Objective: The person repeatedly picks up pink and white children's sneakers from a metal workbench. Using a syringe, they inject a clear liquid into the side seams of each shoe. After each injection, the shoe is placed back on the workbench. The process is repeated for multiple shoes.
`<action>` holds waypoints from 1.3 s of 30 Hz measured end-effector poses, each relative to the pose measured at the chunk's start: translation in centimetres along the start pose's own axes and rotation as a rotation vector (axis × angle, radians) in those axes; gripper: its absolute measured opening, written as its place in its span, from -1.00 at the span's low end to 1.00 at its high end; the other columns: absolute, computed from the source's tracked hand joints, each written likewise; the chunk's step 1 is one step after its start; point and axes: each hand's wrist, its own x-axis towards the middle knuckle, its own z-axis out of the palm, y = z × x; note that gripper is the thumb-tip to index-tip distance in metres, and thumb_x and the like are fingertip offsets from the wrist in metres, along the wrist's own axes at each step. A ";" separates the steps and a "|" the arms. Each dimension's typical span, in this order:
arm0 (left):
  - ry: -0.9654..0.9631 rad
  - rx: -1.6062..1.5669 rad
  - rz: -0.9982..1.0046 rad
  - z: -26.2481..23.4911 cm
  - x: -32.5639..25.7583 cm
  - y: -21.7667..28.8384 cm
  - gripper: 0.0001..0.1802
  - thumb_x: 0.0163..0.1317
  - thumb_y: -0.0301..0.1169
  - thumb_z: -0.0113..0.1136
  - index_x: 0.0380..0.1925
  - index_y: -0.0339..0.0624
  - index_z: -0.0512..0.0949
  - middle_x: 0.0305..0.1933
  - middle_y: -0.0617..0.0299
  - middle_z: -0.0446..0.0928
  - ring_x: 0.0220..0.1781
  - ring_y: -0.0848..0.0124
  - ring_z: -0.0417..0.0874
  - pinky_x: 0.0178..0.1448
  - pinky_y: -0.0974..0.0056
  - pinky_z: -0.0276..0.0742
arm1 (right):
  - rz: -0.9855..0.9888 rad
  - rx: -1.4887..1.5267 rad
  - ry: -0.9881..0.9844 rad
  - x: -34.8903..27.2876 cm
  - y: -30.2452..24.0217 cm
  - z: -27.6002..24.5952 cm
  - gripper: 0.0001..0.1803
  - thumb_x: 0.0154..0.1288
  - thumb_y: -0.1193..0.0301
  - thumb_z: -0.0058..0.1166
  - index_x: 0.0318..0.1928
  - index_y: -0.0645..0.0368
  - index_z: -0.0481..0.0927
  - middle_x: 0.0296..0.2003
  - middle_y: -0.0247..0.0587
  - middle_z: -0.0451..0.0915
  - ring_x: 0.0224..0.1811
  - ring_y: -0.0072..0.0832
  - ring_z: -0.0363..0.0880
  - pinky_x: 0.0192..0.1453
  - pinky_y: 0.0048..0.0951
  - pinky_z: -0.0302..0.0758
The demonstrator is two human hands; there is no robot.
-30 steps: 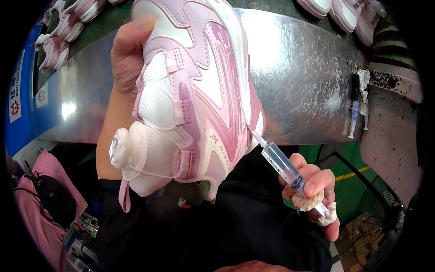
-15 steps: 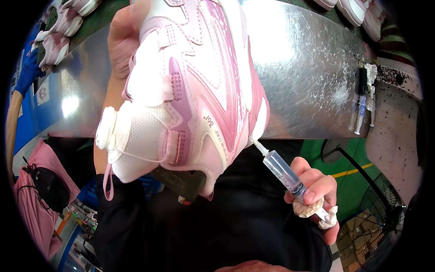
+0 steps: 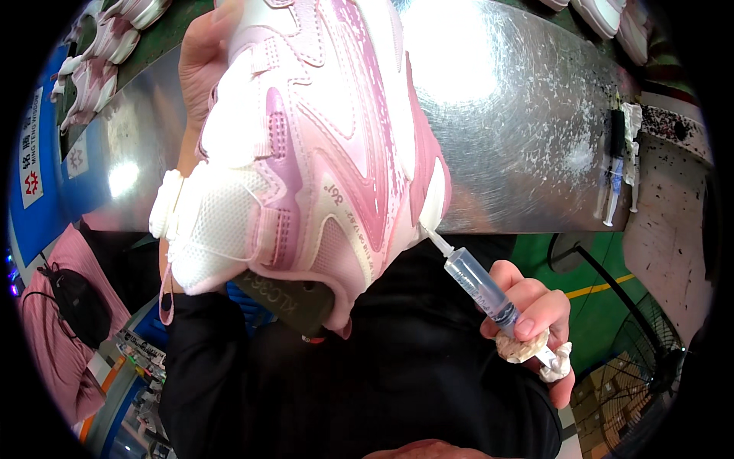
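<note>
A pink and white sneaker [image 3: 321, 145] fills the middle of the view, its side turned up and its heel toward me. My left hand [image 3: 205, 65] grips it from the far left; some of the fingers are hidden behind the shoe. Inside the shoe's opening a dark shoe last [image 3: 294, 302] shows. My right hand [image 3: 531, 310] is closed round a clear syringe [image 3: 478, 281], whose flange and plunger end are wrapped in whitish material. The syringe's tip meets, or nearly meets, the edge of the sole near the heel.
Beyond the shoe lies a scratched metal table [image 3: 512, 130]. At its right end rest a dark-filled syringe [image 3: 615, 153] and a second, whitish one [image 3: 632, 149]. More shoes [image 3: 92, 88] stand at the far left and far right. A black fan [image 3: 650, 359] stands at the lower right.
The sneaker has shifted a little left and tilted, showing more of the last. The syringe tip stays at the sole edge. A blue-gloved hand at the far left has gone from view.
</note>
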 end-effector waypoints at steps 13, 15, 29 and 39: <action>0.032 0.017 -0.014 -0.1 -0.2 -0.1 -0.52 0.14 -0.22 0.14 -0.04 -0.38 0.49 -0.13 -0.05 0.63 -0.13 0.15 0.68 0.06 0.06 0.61 | -0.022 -0.034 -0.030 0.0 0.6 -0.2 -0.10 -0.08 -0.35 0.18 -0.02 0.23 0.53 -0.22 -0.09 0.53 -0.32 -0.43 0.26 -0.27 -0.47 0.21; 0.044 0.032 -0.019 -0.1 -0.3 0.0 -0.52 0.14 -0.22 0.13 -0.04 -0.38 0.49 -0.13 -0.05 0.63 -0.13 0.15 0.68 0.06 0.06 0.61 | -0.023 -0.052 -0.038 -0.2 0.7 -0.2 -0.11 -0.07 -0.35 0.18 -0.02 0.22 0.53 -0.22 -0.11 0.53 -0.32 -0.42 0.26 -0.27 -0.47 0.21; 0.402 0.419 -0.076 0.4 -5.0 3.2 -0.46 0.18 -0.14 0.12 0.00 -0.39 0.46 -0.09 -0.07 0.61 -0.10 0.16 0.67 0.07 0.08 0.59 | -0.102 -0.205 -0.082 -1.1 1.9 -1.0 -0.07 -0.13 -0.35 0.22 -0.03 0.27 0.53 -0.24 -0.19 0.55 -0.37 -0.38 0.31 -0.27 -0.43 0.22; -0.133 1.590 0.164 4.7 -9.4 1.6 -0.45 0.09 -0.41 0.27 0.12 -0.25 0.41 0.02 0.11 0.55 0.05 0.27 0.58 0.14 0.24 0.49 | -0.146 -0.289 -0.140 1.4 3.7 -1.6 -0.07 -0.14 -0.26 0.30 0.05 0.28 0.49 -0.16 -0.25 0.60 -0.27 -0.39 0.44 -0.19 -0.38 0.21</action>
